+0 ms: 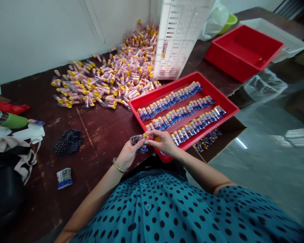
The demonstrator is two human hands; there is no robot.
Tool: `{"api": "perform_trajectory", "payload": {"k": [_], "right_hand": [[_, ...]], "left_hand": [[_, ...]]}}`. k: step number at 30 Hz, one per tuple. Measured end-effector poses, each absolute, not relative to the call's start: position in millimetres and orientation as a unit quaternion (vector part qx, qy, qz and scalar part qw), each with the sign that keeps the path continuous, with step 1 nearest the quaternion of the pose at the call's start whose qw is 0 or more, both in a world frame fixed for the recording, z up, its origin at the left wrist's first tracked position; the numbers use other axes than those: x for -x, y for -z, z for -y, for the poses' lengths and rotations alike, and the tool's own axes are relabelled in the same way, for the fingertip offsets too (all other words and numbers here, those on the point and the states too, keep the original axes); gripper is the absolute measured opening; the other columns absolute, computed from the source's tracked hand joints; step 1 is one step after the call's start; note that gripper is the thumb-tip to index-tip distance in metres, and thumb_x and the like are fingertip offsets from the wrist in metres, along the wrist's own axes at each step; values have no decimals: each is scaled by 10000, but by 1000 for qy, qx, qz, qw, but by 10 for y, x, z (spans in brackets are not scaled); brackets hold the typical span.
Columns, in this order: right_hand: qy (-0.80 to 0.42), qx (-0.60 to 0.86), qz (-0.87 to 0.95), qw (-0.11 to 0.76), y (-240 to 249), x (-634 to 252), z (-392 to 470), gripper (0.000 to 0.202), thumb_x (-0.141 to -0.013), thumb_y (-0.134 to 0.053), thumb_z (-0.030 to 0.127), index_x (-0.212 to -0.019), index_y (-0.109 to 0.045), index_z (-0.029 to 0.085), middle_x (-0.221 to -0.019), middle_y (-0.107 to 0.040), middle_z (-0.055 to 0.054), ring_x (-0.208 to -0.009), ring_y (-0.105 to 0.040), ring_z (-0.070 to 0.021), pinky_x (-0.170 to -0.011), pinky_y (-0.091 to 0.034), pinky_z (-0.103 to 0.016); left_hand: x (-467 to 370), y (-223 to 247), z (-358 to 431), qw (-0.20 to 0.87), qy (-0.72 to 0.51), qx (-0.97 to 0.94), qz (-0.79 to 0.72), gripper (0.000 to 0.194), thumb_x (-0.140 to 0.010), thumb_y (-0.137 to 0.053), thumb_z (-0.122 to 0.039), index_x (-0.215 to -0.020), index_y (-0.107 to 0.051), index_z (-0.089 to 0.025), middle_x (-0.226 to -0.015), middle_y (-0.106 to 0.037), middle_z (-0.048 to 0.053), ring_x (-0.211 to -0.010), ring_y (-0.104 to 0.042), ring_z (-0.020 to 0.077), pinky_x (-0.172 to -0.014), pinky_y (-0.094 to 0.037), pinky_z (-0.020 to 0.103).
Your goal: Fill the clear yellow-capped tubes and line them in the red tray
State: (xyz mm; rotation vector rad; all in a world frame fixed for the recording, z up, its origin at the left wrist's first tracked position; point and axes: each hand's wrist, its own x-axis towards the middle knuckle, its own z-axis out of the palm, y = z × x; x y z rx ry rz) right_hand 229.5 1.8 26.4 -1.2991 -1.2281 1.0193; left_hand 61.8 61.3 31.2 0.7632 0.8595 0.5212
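Observation:
My left hand [128,154] is closed on a small blue printed wrapper [143,148] in front of my body. Meeting it from the right, my right hand [164,142] pinches a small yellow-capped tube [146,136] against the wrapper; how far the tube sits inside I cannot tell. Both hands are over the near left corner of a red tray [212,88]. Rows of blue-wrapped tubes [198,125] lie in that tray. Behind it spreads a large heap of clear tubes with yellow caps [116,76].
A white slatted crate [176,40] stands upright behind the tray. Deeper red bin [230,55] sits at the right. Below the tray is a cardboard box [221,145] of small wrapped pieces. On the left lie a flat packet [64,178], dark dotted cloth [68,141] and green cup [14,120].

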Motion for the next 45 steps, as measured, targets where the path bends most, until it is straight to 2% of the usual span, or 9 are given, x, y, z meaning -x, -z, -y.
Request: {"api": "perform_trajectory", "payload": {"k": [6,12,14,18,23,30,34,39,45], "right_hand": [[-444,545,471,533,-272,-2327,19,266,-798,-733,391,-979,-700,199,-993,-729,-38,-924,-676,-195,-871,-527,-325],[-411,535,547,495,-326,-2431,47,719,-747,-800,352,-1379,-468,268,-1318,-590,-79,-1237,-555,-235,-1027,-446,-364],[-415,538,541,495,-305,-2413,57,658,-786,-764,353,-1369,-474,261,-1319,-582,-81,-1253,-542,-232,-1031,-441,-362],[-459,544,448,541,-246,-2371,28,378,-852,-679,365,-1188,-590,215,-1110,-652,-63,-1083,-620,-195,-861,-521,-290],[-493,545,407,542,-306,-2851,-136,407,-858,-644,378,-1216,-546,212,-954,-663,-20,-614,-569,-85,-509,-450,-187],[-258,801,466,272,-380,-4201,-546,334,-827,-634,226,-1145,-596,130,-895,-681,-48,-757,-612,-144,-694,-471,-245],[-244,821,463,228,-319,-4369,-697,309,-714,-751,191,-997,-646,129,-824,-679,-54,-741,-607,-174,-729,-462,-278],[-259,807,458,269,-410,-4201,-570,261,-842,-556,200,-1094,-591,143,-981,-658,-70,-813,-604,-153,-726,-468,-255],[-530,547,498,415,-464,-3342,-130,144,-855,-533,255,-963,-595,181,-829,-582,12,-704,-532,-108,-669,-441,-222]], "left_hand": [[-710,-353,-615,796,-246,-380,-401,392,-624,-872,-351,-938,-757,-146,-880,-766,60,-810,-681,189,-741,-521,270],[-783,-363,-641,804,-245,-354,-410,414,-623,-872,-362,-958,-746,-153,-838,-759,45,-736,-675,167,-696,-528,264],[-809,-364,-635,809,-244,-348,-407,438,-609,-880,-365,-966,-744,-151,-837,-757,44,-728,-673,167,-661,-524,254],[-863,-352,-600,818,-239,-336,-400,447,-604,-886,-368,-966,-742,-148,-866,-751,46,-727,-667,154,-641,-530,243],[-857,-316,-602,832,-209,-327,-397,374,-709,-815,-386,-971,-720,-137,-833,-724,63,-686,-663,166,-580,-544,259],[-754,-257,-633,818,-160,-383,-397,280,-741,-784,-376,-835,-686,-130,-711,-663,38,-626,-649,167,-486,-511,229],[-794,-280,-596,817,-150,-396,-391,325,-753,-778,-385,-947,-695,-137,-801,-696,52,-686,-663,162,-515,-530,219],[-905,-314,-606,823,-164,-367,-401,355,-712,-810,-394,-924,-690,-136,-819,-714,62,-742,-682,185,-577,-573,257],[-1124,-312,-590,786,-248,-368,-430,366,-573,-894,-311,-802,-685,-116,-674,-683,26,-615,-638,153,-468,-509,213]]}}
